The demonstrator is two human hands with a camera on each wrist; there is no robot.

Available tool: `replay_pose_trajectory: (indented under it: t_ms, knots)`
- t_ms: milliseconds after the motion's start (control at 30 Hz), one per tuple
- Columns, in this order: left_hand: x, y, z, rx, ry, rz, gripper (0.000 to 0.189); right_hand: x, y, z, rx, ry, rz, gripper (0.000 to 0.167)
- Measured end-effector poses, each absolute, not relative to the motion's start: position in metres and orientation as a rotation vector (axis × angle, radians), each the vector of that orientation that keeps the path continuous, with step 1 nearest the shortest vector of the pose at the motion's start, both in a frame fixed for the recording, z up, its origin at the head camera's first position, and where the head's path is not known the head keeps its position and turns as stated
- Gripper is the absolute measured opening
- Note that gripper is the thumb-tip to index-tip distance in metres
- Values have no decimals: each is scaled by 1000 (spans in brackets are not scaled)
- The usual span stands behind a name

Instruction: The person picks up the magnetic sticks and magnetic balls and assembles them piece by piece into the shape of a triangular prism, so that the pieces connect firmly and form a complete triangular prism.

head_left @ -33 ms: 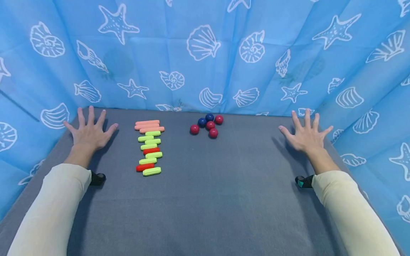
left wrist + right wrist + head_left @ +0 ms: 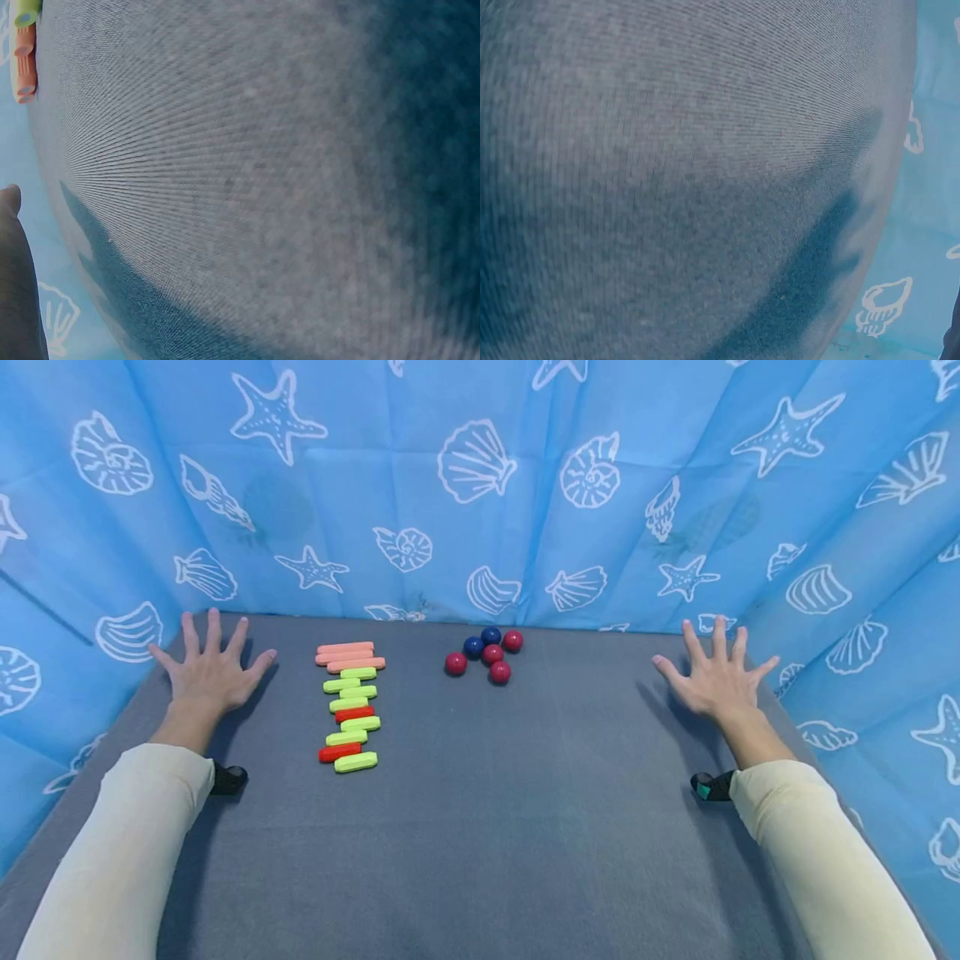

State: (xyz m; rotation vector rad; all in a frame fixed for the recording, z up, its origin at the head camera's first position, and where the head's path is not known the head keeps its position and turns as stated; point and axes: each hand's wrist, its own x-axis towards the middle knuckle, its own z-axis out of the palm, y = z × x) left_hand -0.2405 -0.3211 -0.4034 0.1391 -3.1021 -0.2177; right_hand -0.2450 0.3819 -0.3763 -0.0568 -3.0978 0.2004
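Note:
At the left side of the grey table my left hand (image 2: pixel 210 678) is spread palm-down, its fingers straight and holding nothing. Part of that hand, a thumb (image 2: pixel 16 277), shows at the lower left of the left wrist view. My right hand (image 2: pixel 716 681) is likewise spread at the right side, with nothing in it. Nearest the left hand lies a column of short sticks: three salmon sticks (image 2: pixel 345 657) at the far end, then several yellow-green sticks (image 2: pixel 356 762) mixed with two red sticks (image 2: pixel 340 752). Several glossy dark red balls (image 2: pixel 499 672) and two dark blue balls (image 2: pixel 473 647) cluster at the back middle.
Grey ribbed cloth covers the table (image 2: pixel 525 810). A blue curtain (image 2: pixel 480 527) printed with white shells and starfish hangs along the back and both sides. Black bands (image 2: pixel 228 780) sit on both wrists, below the pale sleeves (image 2: pixel 120 852).

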Motion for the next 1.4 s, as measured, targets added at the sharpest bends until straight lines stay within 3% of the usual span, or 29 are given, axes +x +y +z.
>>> replay_pose_trajectory:
  t_ms: [667, 1033, 1400]
  knots:
    - [-236, -311, -397, 17, -3099, -183, 89, -240, 352, -383, 20, -3132, 183, 91]
    - [-205, -270, -386, -410, -2982, -87, 80, -239, 288, -383, 416, -3148, 382, 83]
    - [-165, -238, -395, -1052, -2885, -227, 73, -241, 220, -392, 661, -3098, 927, 73]
